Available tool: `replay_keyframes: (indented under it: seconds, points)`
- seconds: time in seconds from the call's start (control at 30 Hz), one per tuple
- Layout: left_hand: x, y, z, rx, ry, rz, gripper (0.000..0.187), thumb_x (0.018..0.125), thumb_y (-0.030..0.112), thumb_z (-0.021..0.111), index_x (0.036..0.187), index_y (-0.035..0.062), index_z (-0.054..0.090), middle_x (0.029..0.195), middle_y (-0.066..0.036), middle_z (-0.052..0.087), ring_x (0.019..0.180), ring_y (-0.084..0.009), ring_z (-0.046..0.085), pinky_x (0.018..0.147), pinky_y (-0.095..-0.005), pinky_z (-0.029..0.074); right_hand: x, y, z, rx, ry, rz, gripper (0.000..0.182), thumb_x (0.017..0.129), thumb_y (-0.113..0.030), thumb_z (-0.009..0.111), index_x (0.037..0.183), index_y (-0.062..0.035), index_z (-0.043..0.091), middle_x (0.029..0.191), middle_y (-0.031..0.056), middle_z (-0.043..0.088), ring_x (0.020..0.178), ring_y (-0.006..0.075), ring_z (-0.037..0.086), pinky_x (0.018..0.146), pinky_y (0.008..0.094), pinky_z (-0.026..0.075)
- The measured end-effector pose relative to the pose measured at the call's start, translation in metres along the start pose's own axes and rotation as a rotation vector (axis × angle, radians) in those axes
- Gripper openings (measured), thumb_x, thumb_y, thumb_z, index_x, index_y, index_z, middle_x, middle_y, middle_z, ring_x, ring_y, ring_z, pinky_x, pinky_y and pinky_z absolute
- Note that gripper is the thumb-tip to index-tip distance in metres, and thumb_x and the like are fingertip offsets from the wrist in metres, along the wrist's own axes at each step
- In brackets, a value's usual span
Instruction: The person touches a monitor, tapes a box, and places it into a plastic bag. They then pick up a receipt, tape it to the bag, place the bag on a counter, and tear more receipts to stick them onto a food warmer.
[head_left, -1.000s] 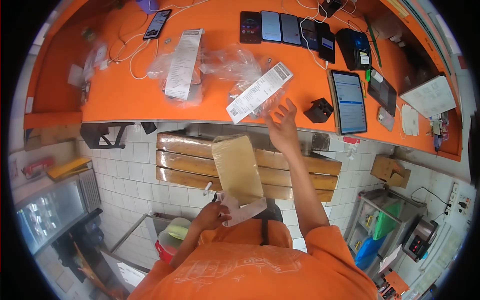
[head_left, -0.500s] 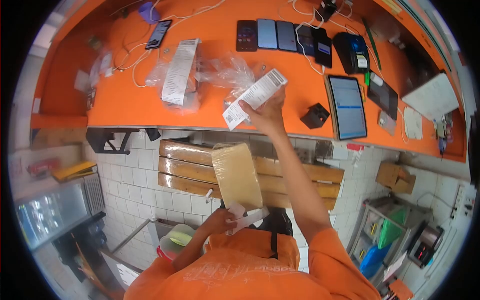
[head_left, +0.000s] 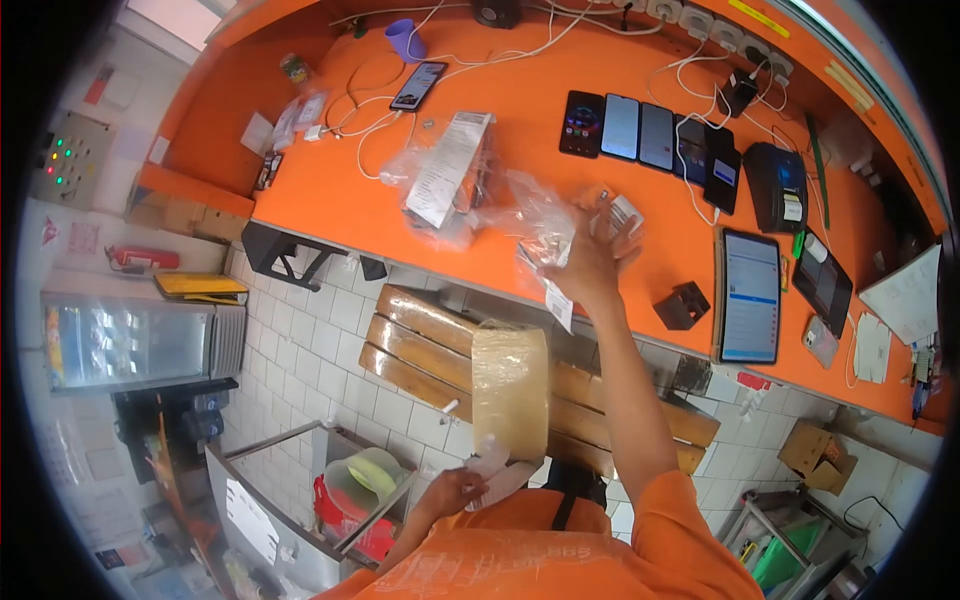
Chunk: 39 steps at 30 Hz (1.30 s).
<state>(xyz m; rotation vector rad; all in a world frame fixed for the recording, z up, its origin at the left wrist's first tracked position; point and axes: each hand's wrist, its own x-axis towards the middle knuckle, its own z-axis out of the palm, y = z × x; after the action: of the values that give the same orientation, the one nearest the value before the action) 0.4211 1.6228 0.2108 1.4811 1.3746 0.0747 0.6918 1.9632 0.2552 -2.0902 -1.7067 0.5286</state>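
My right hand lies with fingers spread over a clear plastic bag on the orange counter. Under it a printed receipt shows on both sides of the hand; what is inside the bag is hidden. Low in front of my body, my left hand pinches a whitish paper strip. Just beyond that hand is a tan package wrapped in clear film. Left of my right hand sits a second plastic bag, with a long receipt lying on top.
Several phones lie in a row at the back of the counter. A card terminal, a tablet and a small black box are to the right. White cables cross the back. A wooden bench stands below the counter edge.
The view has turned, so the scene sits further right and lower. My right hand has gone from holding the receipt by its edge to spreading over it and the bag. The left hand keeps its paper.
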Motion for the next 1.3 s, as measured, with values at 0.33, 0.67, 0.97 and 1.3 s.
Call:
replay_keyframes:
  seconds: [0.33,0.67,0.97,1.3]
  points:
    - [0.032,-0.039,-0.102,0.002,-0.022,0.108,0.02,0.086,0.027,0.072,0.083,0.0072,0.07,0.084,-0.016,0.067,0.079,-0.0374,0.064,0.07,-0.0442,0.051,0.084,-0.156,0.058,0.338,0.351,-0.521,0.051,0.096,-0.031,0.059,0.138,-0.0052,0.047,0.146,0.017,0.045,0.14,0.0349,0.037,0.113,0.0534,0.027]
    - [0.068,-0.075,-0.183,0.026,-0.109,0.056,0.02,0.085,0.026,0.073,0.085,0.0071,0.07,0.084,-0.018,0.067,0.078,-0.0386,0.065,0.07,-0.0446,0.051,0.064,-0.16,0.074,0.013,0.158,-0.482,0.059,0.091,-0.04,0.062,0.137,-0.0055,0.051,0.146,0.01,0.045,0.141,0.0329,0.034,0.11,0.0576,0.029]
    - [0.094,-0.067,-0.19,0.064,-0.201,0.098,0.022,0.086,0.028,0.073,0.086,0.0068,0.07,0.085,-0.018,0.068,0.081,-0.0387,0.066,0.073,-0.045,0.052,0.065,-0.16,0.077,-0.05,0.113,-0.451,0.062,0.093,-0.045,0.057,0.141,-0.0084,0.047,0.15,0.0095,0.041,0.143,0.0296,0.032,0.107,0.064,0.029]
    - [0.093,-0.079,-0.17,-0.032,-0.272,0.149,0.023,0.087,0.037,0.071,0.087,0.0145,0.075,0.09,-0.016,0.07,0.084,-0.0368,0.067,0.077,-0.0432,0.053,0.066,-0.161,0.069,0.048,0.048,-0.49,0.069,0.092,-0.041,0.061,0.146,-0.0066,0.039,0.155,0.0138,0.033,0.146,0.0353,0.025,0.113,0.0617,0.024]
